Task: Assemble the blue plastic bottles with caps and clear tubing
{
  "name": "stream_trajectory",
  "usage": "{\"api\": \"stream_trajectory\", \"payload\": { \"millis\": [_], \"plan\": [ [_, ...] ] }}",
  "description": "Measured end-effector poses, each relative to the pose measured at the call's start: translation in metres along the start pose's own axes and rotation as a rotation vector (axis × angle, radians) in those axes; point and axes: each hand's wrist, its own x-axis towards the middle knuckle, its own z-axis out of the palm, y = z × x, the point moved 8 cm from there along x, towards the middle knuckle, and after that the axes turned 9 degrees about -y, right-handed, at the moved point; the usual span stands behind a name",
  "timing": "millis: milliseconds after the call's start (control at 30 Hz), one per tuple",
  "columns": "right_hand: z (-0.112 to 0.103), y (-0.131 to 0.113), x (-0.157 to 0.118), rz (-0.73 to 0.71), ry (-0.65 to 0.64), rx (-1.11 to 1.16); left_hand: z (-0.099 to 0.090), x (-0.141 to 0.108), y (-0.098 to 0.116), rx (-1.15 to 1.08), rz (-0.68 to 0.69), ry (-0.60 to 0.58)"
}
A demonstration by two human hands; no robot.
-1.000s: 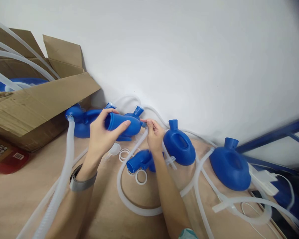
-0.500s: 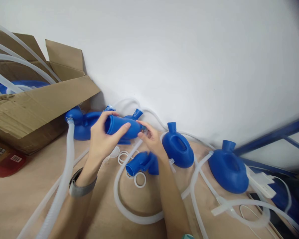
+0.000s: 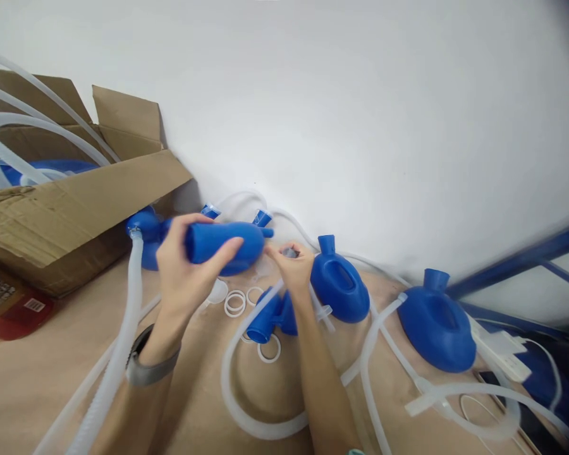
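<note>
From the head view, my left grip (image 3: 184, 272) is closed around a blue tube-shaped piece (image 3: 232, 240), the thumb lying along its near side. I hold it above the worktop (image 3: 203, 392), in front of the blue bottles by the wall. It is smooth plastic, lying nearly level: the wide round mouth is beside my palm on the left, the body rounds off at the right, and a thin spout, bare, sticks out there. My right grip (image 3: 294, 268) is just beside the spout, apart from it, curled around the end of a translucent white hose (image 3: 265, 431); the fingers cover most of that end.

The hose loops over the worktop and passes under my right forearm, which also hides part of a loose blue piece (image 3: 260, 325). White rings (image 3: 269, 361) and a pale round lid (image 3: 218, 292) lie near that piece. My left hand and the held piece block much of the bottles behind. To my right stand two more blue bottles, a nearer one (image 3: 348, 303) and a farther one (image 3: 436, 328). At left is an open cardboard box (image 3: 76, 208) with hoses spilling out.
</note>
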Motion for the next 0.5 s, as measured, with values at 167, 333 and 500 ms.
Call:
{"api": "stream_trajectory", "payload": {
  "millis": [167,333,500],
  "plan": [
    [-0.015,0.005,0.010,0.015,-0.087,0.046,-0.025,0.006,-0.008,0.089,-0.099,0.027],
    [-0.012,0.035,0.015,0.149,-0.194,0.065,-0.018,0.020,-0.053,0.371,-0.254,-0.193],
    [-0.008,0.060,0.017,0.301,-0.246,-0.027,-0.006,0.015,-0.088,0.621,-0.368,-0.496]
  ]
}}
